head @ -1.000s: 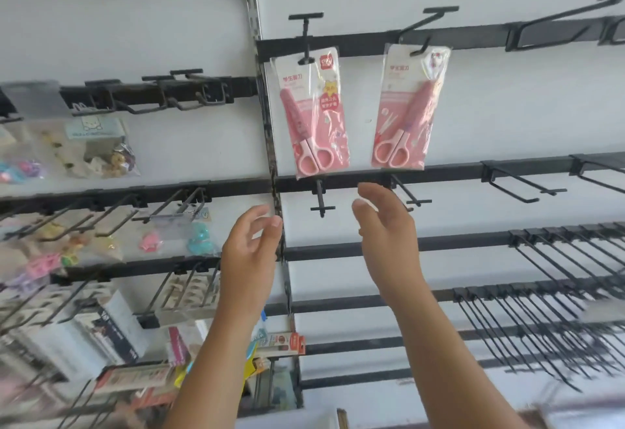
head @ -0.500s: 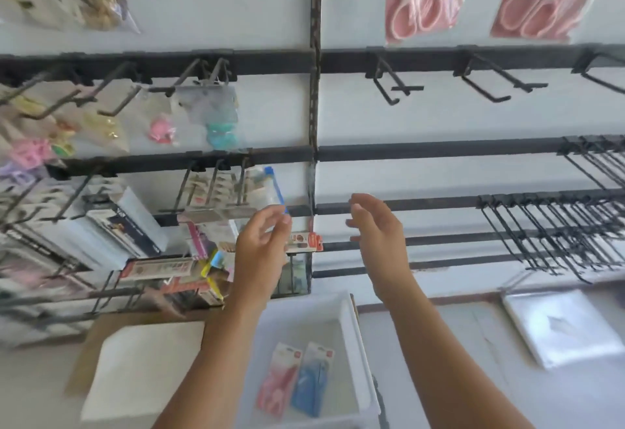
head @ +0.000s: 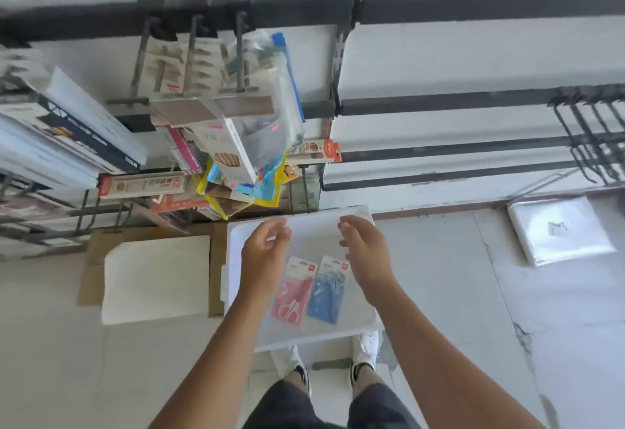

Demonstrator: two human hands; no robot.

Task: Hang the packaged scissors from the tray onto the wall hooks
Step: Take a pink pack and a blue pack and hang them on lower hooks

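Left hand (head: 265, 252): fingers loosely spread, empty, above white plastic tray (head: 236, 293) | Right hand (head: 367, 252): fingers spread, empty, above tray | Pink packaged scissors (head: 292, 293) and blue packaged scissors (head: 328, 290): flat in tray, side by side, between the hands.

A pale tiled floor (head: 439, 293) carries everything low in the scene, and a white tray (head: 304, 232) sits above it near the middle, close to the foot of the wall, holding a pink scissors pack (head: 292, 293) and a blue scissors pack (head: 328, 290) side by side, the pink one on the left. Left of the tray a flattened brown cardboard sheet (head: 91, 259) lies on the floor with a white sheet (head: 155, 279) on top of it, while far to the right, well apart from the tray, a stack of clear plastic bags (head: 561, 230) lies beside the wall
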